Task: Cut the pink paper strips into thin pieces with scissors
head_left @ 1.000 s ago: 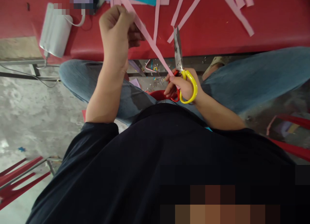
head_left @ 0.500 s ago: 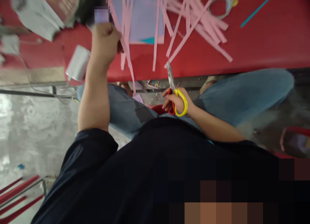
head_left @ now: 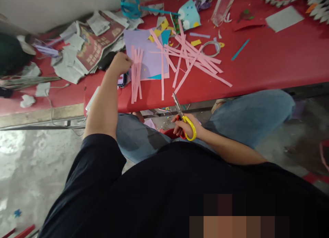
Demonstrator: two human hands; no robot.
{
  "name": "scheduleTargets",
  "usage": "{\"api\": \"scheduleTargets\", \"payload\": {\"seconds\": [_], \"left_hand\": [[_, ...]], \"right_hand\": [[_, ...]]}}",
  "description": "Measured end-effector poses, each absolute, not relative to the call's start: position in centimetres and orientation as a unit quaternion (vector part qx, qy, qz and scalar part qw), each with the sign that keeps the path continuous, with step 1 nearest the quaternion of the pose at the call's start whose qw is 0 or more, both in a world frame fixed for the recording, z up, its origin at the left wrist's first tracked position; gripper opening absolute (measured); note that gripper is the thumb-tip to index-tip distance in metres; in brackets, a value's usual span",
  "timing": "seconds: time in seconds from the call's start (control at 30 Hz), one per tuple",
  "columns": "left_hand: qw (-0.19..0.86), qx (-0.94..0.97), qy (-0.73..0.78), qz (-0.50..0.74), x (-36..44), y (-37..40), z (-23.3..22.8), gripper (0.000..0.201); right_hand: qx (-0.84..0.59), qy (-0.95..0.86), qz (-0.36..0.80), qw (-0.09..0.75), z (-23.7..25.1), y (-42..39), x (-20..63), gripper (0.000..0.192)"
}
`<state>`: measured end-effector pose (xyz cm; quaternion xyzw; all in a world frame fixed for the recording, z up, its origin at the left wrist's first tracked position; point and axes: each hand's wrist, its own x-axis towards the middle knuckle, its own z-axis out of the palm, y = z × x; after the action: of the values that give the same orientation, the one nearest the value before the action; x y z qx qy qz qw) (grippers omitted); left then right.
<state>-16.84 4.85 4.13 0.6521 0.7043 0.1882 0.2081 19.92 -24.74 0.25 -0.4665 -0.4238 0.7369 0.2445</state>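
My left hand (head_left: 120,63) reaches onto the red table (head_left: 269,66), its fingers curled at the top end of a pink paper strip (head_left: 133,76) that lies in a small bunch of pink strips. My right hand (head_left: 186,125) stays low in front of my lap, below the table's edge. It grips scissors (head_left: 183,118) with one yellow and one red handle, the blades pointing up toward the table edge and nearly closed. My jeans-clad knees show under the table.
A lilac sheet (head_left: 147,51) lies beside the bunch, with a loose pile of pink strips (head_left: 195,58) to its right. Newspaper (head_left: 95,39), a tape ring (head_left: 210,48), a clear bottle (head_left: 224,3), a dark phone (head_left: 121,80) and paper scraps crowd the table.
The view has tilted up to show the whole table. My left hand carried the long pink strip away from the scissors and down beside the bunch on the table. The right hand stayed low.
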Motion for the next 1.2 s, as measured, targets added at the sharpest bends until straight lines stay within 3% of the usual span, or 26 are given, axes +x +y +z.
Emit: {"api": "scheduleTargets", "payload": {"seconds": [0.07,0.2,0.27,0.43,0.6,0.87,1.2], "left_hand": [[0.169,0.646,0.723,0.177,-16.3,5.2,4.3,0.038],[0.091,0.645,0.728,0.213,-13.2,4.4,4.2,0.010],[0.096,0.669,0.709,0.201,-10.7,3.1,3.9,0.005],[0.162,0.727,0.663,0.074,-4.3,-0.7,2.9,0.029],[0.116,0.711,0.693,0.027,-1.3,-2.2,2.7,0.054],[0.102,0.702,0.704,-0.006,-0.5,-1.7,2.7,0.053],[0.170,0.686,0.700,0.102,-1.2,-1.1,2.4,0.048]], "right_hand": [[-0.466,-0.426,0.735,0.247,0.2,-24.7,19.9,0.033],[-0.462,-0.432,0.729,0.261,0.5,-24.8,20.0,0.032],[-0.458,-0.437,0.728,0.265,0.8,-25.0,20.0,0.032],[-0.442,-0.461,0.722,0.266,1.6,-25.7,20.5,0.027],[-0.431,-0.509,0.692,0.276,1.8,-26.0,21.3,0.017],[-0.423,-0.576,0.646,0.268,2.1,-26.0,21.5,0.011],[-0.443,-0.556,0.657,0.251,1.7,-26.2,21.1,0.012]]}}
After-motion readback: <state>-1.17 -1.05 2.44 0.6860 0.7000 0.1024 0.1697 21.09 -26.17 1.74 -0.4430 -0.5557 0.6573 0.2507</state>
